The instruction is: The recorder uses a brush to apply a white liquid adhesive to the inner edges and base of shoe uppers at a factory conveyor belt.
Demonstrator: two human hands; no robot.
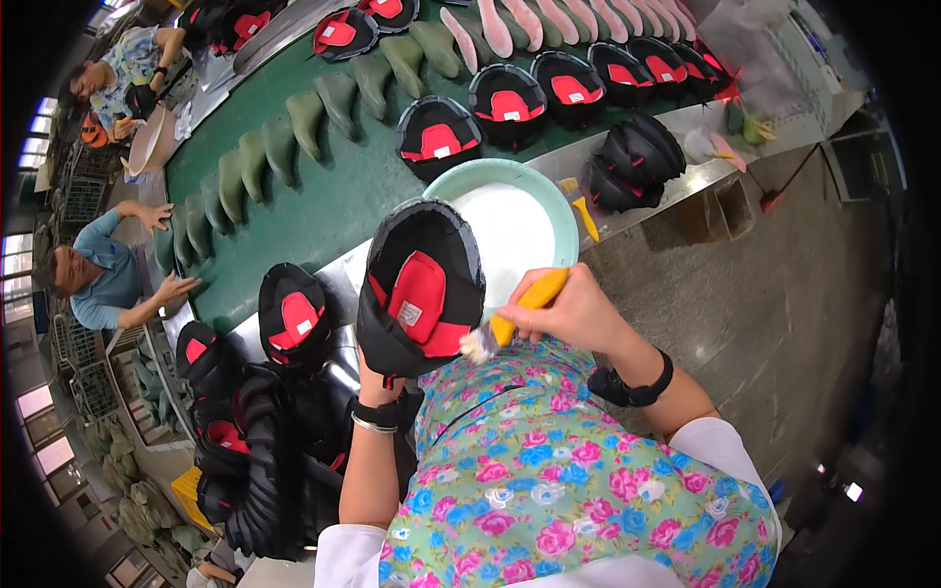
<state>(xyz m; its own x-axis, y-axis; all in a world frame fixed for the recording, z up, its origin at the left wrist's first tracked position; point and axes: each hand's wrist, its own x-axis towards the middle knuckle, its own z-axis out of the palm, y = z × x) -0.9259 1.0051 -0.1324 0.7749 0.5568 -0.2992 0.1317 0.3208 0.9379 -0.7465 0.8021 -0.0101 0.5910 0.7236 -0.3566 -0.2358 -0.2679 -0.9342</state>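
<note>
My left hand (376, 380) grips a black shoe upper (419, 289) with red lining from beneath, its open underside turned up; most of the fingers are hidden by it. A paintbrush (536, 296) with a yellow handle is held in my right hand (575, 312). Its pale bristles are at the heel end of the upper, close to the red lining; whether they touch, I cannot tell. Just beyond both hands sits a light green basin (562, 214) containing white liquid, partly covered by the upper.
Shoe lasts (306, 125) and pink insoles (495, 27) line the green tabletop (338, 186). More uppers (438, 132) stand there, with others piled at left (265, 456). Another yellow brush (580, 208) lies right of the basin. Two people (98, 284) (132, 69) work across the table.
</note>
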